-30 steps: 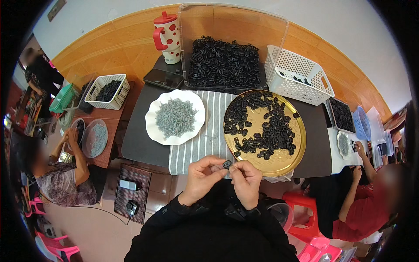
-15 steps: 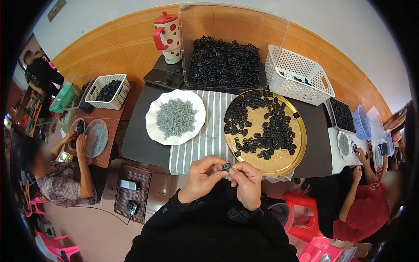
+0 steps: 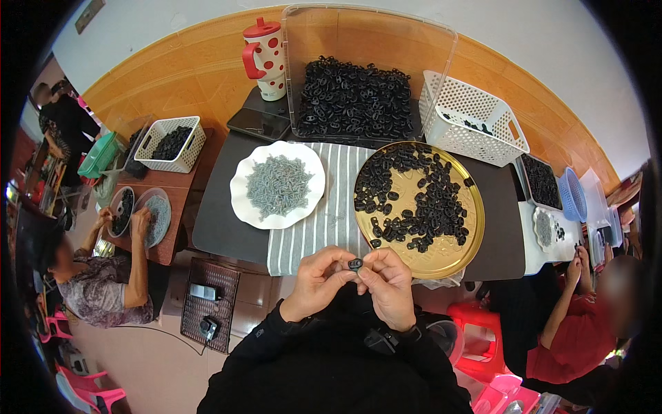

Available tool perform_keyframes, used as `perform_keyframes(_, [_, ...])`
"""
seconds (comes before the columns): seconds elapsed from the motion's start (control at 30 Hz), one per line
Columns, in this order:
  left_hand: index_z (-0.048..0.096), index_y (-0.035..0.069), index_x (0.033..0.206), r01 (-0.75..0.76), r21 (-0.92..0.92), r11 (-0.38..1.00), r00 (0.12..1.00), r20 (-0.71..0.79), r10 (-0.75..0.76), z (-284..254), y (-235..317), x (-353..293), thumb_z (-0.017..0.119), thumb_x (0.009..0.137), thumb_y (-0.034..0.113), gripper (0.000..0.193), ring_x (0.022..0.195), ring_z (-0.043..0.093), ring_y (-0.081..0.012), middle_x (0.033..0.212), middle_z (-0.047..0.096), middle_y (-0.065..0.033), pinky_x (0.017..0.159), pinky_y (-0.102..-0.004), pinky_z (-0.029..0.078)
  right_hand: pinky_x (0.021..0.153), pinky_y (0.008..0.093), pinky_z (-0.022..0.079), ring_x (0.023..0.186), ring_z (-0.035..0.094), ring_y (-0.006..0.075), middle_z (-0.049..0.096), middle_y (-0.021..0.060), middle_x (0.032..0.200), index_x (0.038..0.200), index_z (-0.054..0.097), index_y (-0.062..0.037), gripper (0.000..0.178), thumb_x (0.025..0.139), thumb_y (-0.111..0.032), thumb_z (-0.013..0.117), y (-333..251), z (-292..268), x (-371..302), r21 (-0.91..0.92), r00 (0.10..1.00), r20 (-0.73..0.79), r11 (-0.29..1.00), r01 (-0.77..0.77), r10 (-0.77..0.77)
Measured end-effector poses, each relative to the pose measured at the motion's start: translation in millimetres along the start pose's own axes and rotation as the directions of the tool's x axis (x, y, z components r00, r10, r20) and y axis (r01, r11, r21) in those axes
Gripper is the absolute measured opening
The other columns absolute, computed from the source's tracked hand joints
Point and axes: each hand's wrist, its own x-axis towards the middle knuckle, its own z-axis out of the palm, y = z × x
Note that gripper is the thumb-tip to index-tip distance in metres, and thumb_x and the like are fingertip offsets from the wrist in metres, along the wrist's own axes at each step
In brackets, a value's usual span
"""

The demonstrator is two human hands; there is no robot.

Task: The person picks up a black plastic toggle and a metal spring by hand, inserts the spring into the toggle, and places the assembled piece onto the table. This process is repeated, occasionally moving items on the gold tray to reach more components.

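Between thumb and fingertips, my left hand (image 3: pixel 320 284) pinches a small black oval plastic piece (image 3: pixel 355 264) with openings in it. My right hand (image 3: pixel 388 288) is closed in a pinch right beside it, its fingertips at the piece's right side; whatever they hold is hidden. Just beyond my hands, a round gold tray (image 3: pixel 474 238) carries many loose black pieces (image 3: pixel 431 224) of the same sort. To its left stands a white scalloped dish (image 3: pixel 243 205) heaped with small grey screws (image 3: pixel 279 185). A grey striped cloth (image 3: pixel 296 247) lies partly under both.
A clear bin (image 3: pixel 369 34) full of black pieces stands at the back, with a white basket (image 3: pixel 483 103) to its right. A dotted tumbler (image 3: pixel 271 65) and a phone (image 3: pixel 258 126) are at back left. Co-workers sit left and right; a red stool (image 3: pixel 479 345) is at lower right.
My right fingertips have shifted slightly against the black piece, which is turned a little. The left co-worker's hand has moved over a bowl; the right co-worker's hands have come together.
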Motion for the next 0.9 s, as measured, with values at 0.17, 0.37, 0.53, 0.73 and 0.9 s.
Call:
perform_keyframes(0.17, [0.061, -0.005, 0.102, -0.007, -0.002, 1.000, 0.999, 0.044, 0.007, -2.1, 4.3, -2.8, 0.064, 0.086, -0.006, 0.017, 0.079, 0.059, -0.0087, 0.091, 0.060, -0.0050, 0.067, -0.0208, 0.048, 0.066, 0.0222, 0.048, 0.076, 0.058, 0.0092, 0.062, 0.0058, 0.090, 0.101, 0.062, 0.0029, 0.012, 0.089, 0.003, 0.062, 14.6, -3.8, 0.1, -0.089, 0.956, 0.072, 0.953, 0.290, -0.284])
perform_keyframes(0.37, [0.061, -0.006, 0.104, -0.018, -0.039, 0.999, 0.998, 0.052, 0.020, 1.8, 10.1, -4.8, 0.064, 0.086, -0.005, 0.018, 0.079, 0.061, -0.0094, 0.092, 0.061, -0.0070, 0.067, -0.0209, 0.049, 0.068, 0.0224, 0.047, 0.077, 0.058, 0.0119, 0.062, 0.0091, 0.093, 0.106, 0.064, 0.0046, 0.019, 0.087, 0.004, 0.064, 16.6, 2.5, -7.7, -0.379, 0.868, 0.073, 0.792, 0.479, -0.491])
perform_keyframes(0.53, [0.061, -0.006, 0.104, -0.025, 0.020, 0.999, 0.999, 0.033, 0.024, 3.3, 8.6, -10.2, 0.066, 0.086, -0.004, 0.019, 0.076, 0.060, -0.0086, 0.091, 0.061, -0.0065, 0.066, -0.0205, 0.048, 0.067, 0.0228, 0.047, 0.076, 0.058, 0.0131, 0.063, 0.0110, 0.091, 0.104, 0.064, 0.0055, 0.018, 0.087, 0.003, 0.065, 26.5, 1.0, -8.0, -0.419, 0.774, 0.096, 0.680, 0.602, -0.626])
perform_keyframes(0.73, [0.061, -0.006, 0.102, -0.093, 0.051, 0.994, 0.995, 0.041, 0.091, 6.6, 10.5, -12.3, 0.068, 0.085, -0.001, 0.019, 0.074, 0.058, -0.0072, 0.089, 0.061, -0.0060, 0.063, -0.0200, 0.046, 0.064, 0.0226, 0.046, 0.074, 0.058, 0.0140, 0.063, 0.0124, 0.091, 0.103, 0.064, 0.0055, 0.017, 0.087, 0.000, 0.065, 33.5, 4.8, -12.2, -0.416, 0.720, 0.049, 0.641, 0.645, -0.693])
perform_keyframes(0.9, [0.062, -0.005, 0.099, -0.134, 0.060, 0.989, 0.990, 0.055, 0.131, 10.3, 15.3, -13.6, 0.069, 0.084, 0.000, 0.018, 0.070, 0.055, -0.0070, 0.087, 0.061, -0.0063, 0.059, -0.0201, 0.043, 0.062, 0.0225, 0.043, 0.071, 0.056, 0.0148, 0.063, 0.0129, 0.090, 0.102, 0.064, 0.0059, 0.016, 0.089, -0.004, 0.064, 36.1, 8.1, -16.0, -0.479, 0.647, 0.041, 0.553, 0.682, -0.761])
